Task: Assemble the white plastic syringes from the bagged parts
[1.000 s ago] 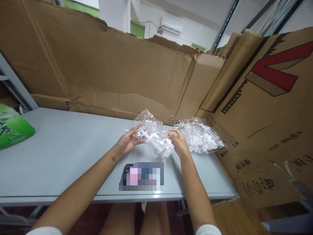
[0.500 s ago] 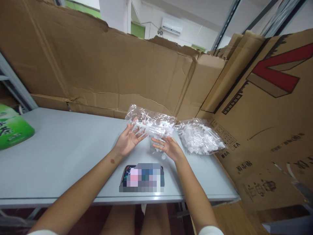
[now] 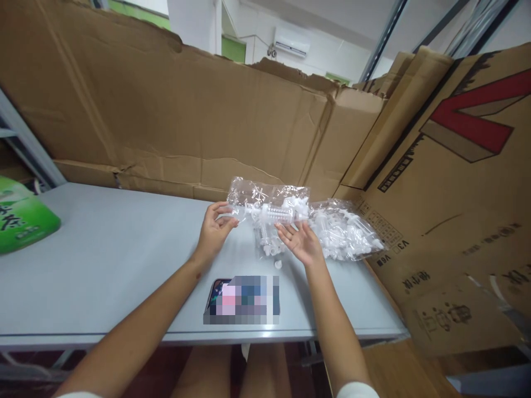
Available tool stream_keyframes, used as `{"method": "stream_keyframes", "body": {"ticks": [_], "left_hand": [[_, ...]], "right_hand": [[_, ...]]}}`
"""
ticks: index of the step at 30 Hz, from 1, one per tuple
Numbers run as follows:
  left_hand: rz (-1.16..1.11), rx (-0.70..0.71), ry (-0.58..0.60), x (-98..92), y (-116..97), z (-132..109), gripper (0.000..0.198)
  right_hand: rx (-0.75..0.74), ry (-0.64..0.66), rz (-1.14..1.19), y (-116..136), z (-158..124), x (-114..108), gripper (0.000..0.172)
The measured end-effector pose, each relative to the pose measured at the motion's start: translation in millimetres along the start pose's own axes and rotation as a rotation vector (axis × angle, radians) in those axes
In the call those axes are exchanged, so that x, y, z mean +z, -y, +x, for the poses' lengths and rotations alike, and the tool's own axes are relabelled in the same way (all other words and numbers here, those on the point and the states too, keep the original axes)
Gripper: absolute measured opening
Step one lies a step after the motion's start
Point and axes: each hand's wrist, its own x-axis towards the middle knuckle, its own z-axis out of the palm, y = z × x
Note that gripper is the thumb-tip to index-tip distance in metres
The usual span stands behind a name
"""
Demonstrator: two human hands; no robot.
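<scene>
A clear plastic syringe (image 3: 277,214) with a printed scale and white end parts lies level above the table, pointing left to right. The closed fingers and thumb of my left hand (image 3: 214,229) are at its left end. My right hand (image 3: 302,243), palm up, has its curled fingers and thumb around the right part of the barrel. Directly behind and below is a clear plastic bag (image 3: 249,192) of white plastic parts, partly hidden by the syringe and my right hand. A small white cap (image 3: 278,265) sits on the table just in front.
A second clear bag (image 3: 348,235) full of white parts rests at the right. Near the front edge of the grey table (image 3: 103,265) lies a phone (image 3: 213,296), its screen blurred. A green container (image 3: 29,218) stands far left. Cardboard walls (image 3: 207,121) enclose the back and right.
Both hands have shifted right with the syringe. My left fingers were spread and have closed at its left end; my right fingers have curled up to the barrel.
</scene>
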Motion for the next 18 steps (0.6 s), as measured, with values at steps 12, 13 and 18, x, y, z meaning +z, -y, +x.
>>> {"method": "stream_keyframes", "body": {"ticks": [12,13,18], "left_hand": [[0.082,0.027,0.339,8.1,-0.1,-18.4,0.046],[0.095,0.035,0.345,8.2,0.5,-18.8,0.044],[0.222,0.101,0.331,6.2,5.0,-17.8,0.037]], "right_hand": [[-0.115,-0.130,0.107,-28.4,11.3,1.1,0.017],[-0.095,-0.103,0.124,-29.5,10.4,2.8,0.019],[-0.013,-0.053,0.191,-38.3,10.2,6.1,0.020]]}}
